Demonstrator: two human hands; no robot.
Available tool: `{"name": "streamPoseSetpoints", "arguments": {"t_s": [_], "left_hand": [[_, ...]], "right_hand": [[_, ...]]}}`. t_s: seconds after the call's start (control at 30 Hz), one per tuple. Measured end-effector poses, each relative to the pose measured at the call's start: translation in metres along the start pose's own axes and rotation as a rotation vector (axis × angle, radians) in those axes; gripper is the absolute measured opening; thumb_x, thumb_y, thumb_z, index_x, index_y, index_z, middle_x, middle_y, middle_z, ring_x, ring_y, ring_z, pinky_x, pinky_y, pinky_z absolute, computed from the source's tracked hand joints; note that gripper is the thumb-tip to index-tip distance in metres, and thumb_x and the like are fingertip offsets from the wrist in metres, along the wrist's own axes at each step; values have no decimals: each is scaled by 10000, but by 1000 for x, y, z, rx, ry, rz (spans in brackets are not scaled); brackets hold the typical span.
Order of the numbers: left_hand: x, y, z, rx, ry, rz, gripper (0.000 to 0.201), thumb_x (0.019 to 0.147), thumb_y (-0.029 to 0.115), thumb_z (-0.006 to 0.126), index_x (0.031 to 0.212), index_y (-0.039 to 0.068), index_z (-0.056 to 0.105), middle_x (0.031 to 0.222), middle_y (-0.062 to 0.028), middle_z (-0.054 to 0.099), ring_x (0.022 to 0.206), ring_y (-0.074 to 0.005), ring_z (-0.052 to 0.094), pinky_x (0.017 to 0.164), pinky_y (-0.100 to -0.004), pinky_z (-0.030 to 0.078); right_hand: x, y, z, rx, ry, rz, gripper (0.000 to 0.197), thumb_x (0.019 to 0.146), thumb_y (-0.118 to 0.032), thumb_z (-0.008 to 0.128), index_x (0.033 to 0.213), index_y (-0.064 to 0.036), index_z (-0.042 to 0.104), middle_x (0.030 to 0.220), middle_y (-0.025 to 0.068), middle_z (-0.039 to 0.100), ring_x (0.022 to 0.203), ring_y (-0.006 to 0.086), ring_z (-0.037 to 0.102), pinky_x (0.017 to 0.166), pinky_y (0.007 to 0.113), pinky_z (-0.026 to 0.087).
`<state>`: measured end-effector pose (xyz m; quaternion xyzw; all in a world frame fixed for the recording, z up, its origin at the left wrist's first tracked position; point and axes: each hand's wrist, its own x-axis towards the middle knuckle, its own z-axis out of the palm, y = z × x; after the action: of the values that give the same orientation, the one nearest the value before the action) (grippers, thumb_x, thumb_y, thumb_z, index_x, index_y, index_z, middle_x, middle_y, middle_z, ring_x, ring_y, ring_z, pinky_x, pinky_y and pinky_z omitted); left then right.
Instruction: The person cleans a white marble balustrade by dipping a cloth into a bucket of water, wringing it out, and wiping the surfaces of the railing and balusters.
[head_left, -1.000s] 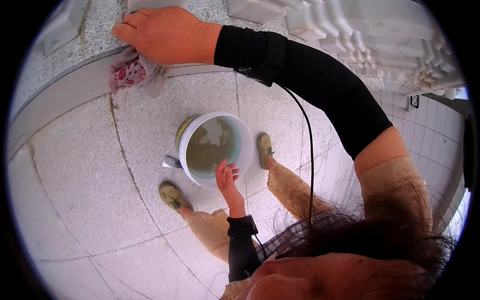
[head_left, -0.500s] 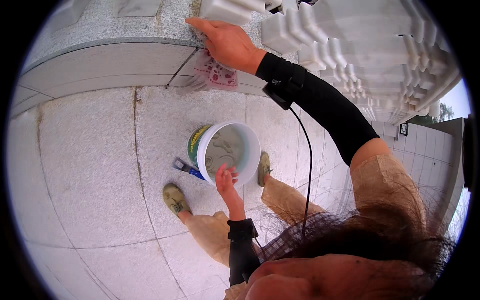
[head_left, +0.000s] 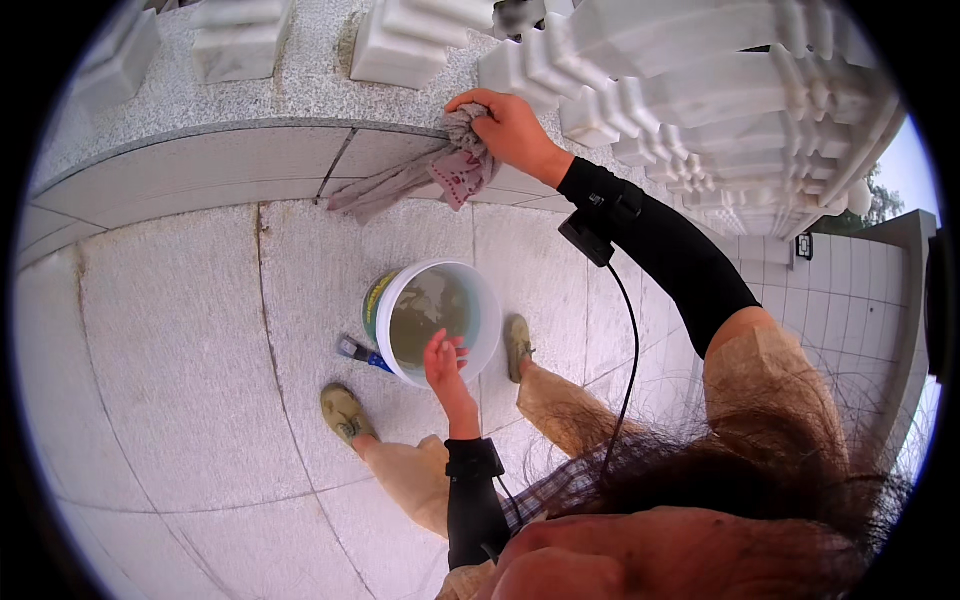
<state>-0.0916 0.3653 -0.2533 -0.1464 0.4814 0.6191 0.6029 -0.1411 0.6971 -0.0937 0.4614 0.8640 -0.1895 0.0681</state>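
While right hand (head_left: 510, 128) grips rag (head_left: 420, 178), tail trails left along ledge (head_left: 200, 175)

Sleeves: tight black arm sleeves on both forearms, ending at the wrists.
Device: a small black box (head_left: 586, 240) is strapped on the right sleeve; a thin black cable (head_left: 632, 350) runs from it toward the body.
Top: beige short sleeve, checked fabric below.
Trousers: tan.
Shoes: olive canvas shoes (head_left: 343, 410).
Hair: dark, loose.
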Motion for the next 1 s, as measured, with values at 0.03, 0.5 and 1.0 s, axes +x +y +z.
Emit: {"name": "streamPoseSetpoints", "arguments": {"t_s": [0.03,0.5,1.0], "left_hand": [[1,1,3,-5,-9,12,320,953,293,551,1219,115,562,1009,-15,646,806,-102,580,731,-258,398],[9,50,-7,-88,-36,86,314,958,284,567,1214,102,560,993,-7,636,789,-82,574,702,-231,398],[7,71,-34,-199,39,95,379,942,312,572,1234,71,546,1007,-41,636,824,-114,574,757,-275,407]], "right_hand": [[-1,-4,-3,375,13,44,397,812,56,423,1152,-26,611,990,95,649,831,167,631,776,271,518],[77,-141,-35,211,810,-613,441,825,-49,484,1251,66,477,1217,278,523,1177,455,458,1030,472,371],[256,-92,47,-982,211,-148,488,866,-327,523,1161,57,584,1154,173,643,985,400,646,795,883,156]]}}
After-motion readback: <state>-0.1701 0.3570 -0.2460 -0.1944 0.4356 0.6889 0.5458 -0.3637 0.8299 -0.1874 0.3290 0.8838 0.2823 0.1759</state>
